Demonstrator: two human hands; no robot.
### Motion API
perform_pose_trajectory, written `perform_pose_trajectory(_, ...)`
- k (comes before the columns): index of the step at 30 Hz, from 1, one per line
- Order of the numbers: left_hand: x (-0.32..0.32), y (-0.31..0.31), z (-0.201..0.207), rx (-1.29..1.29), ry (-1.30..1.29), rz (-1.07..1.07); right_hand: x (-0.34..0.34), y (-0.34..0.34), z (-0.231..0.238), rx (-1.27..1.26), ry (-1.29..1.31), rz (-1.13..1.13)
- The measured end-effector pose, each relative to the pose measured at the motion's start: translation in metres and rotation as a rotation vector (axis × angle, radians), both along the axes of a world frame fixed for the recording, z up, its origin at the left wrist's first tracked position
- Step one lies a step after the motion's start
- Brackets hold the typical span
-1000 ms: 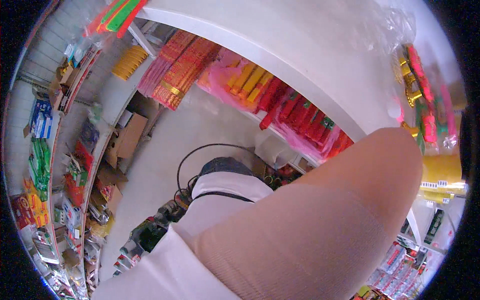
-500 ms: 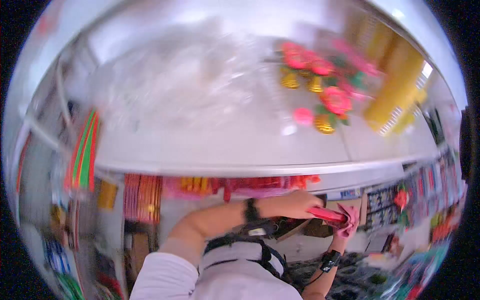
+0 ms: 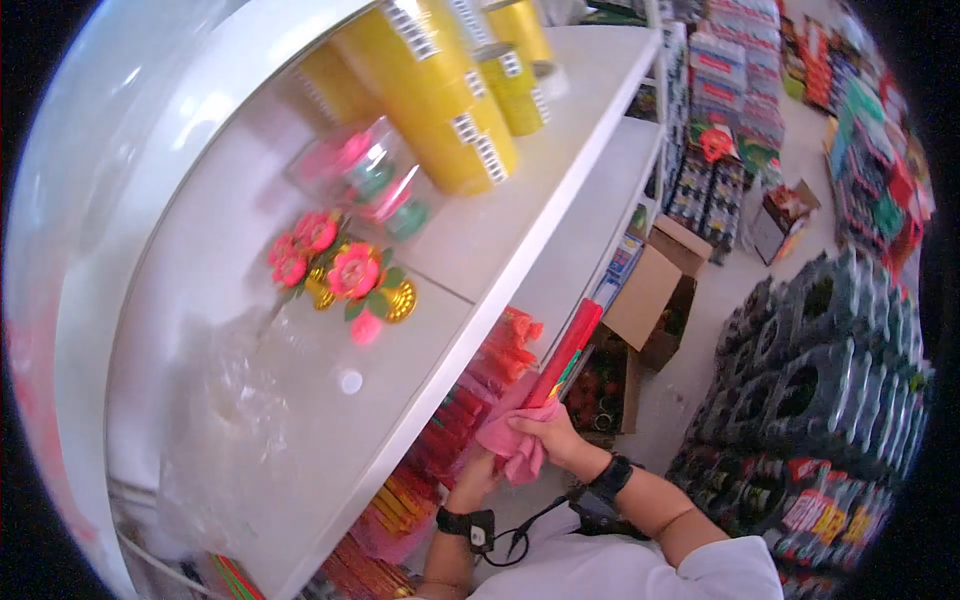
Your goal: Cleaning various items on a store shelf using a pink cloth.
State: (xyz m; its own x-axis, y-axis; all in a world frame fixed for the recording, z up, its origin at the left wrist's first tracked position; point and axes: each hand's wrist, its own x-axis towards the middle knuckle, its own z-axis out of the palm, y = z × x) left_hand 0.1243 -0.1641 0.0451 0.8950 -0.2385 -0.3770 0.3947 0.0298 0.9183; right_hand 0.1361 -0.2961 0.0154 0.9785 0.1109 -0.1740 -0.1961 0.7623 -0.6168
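My right hand (image 3: 555, 437) is closed on a crumpled pink cloth (image 3: 518, 448), which is wrapped round the lower part of a long, slim red packet (image 3: 572, 345). The packet slants up and to the right, with green and yellow marks along one side. Just below the cloth, my left hand (image 3: 478, 482) is closed at the packet's lower end; its fingers are partly hidden by the cloth. Both wrists wear black bands. Beside my hands, bundles of red packets (image 3: 452, 425) lie on the lower shelf.
A white shelf (image 3: 420, 350) carries pink flower ornaments with gold bases (image 3: 355, 272), clear plastic wrap (image 3: 235, 410) and yellow tape rolls (image 3: 440, 110). An open cardboard box (image 3: 640, 300) stands beyond my hands. Stacked bottle packs (image 3: 830, 350) rise at the right.
My view has swung to the right, bringing the aisle into sight. The cloth in my right hand now wraps the packet's lower part, and my left hand has come to its lower end.
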Motion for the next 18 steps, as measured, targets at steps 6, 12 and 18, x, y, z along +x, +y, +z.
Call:
perform_pose_trajectory(6, 0.006, 0.019, -0.031, 0.350, -0.359, -0.191, 0.012, -0.039, 0.004, 0.082, 0.077, -0.229)
perform_pose_trajectory(12, -0.001, 0.027, -0.028, 0.607, -0.504, -0.312, 0.024, -0.092, 0.007, 0.165, 0.122, -0.455)
perform_pose_trajectory(18, -0.016, 0.020, -0.034, 0.303, -0.045, -0.224, 0.027, -0.101, -0.011, 0.021, 0.024, -0.501)
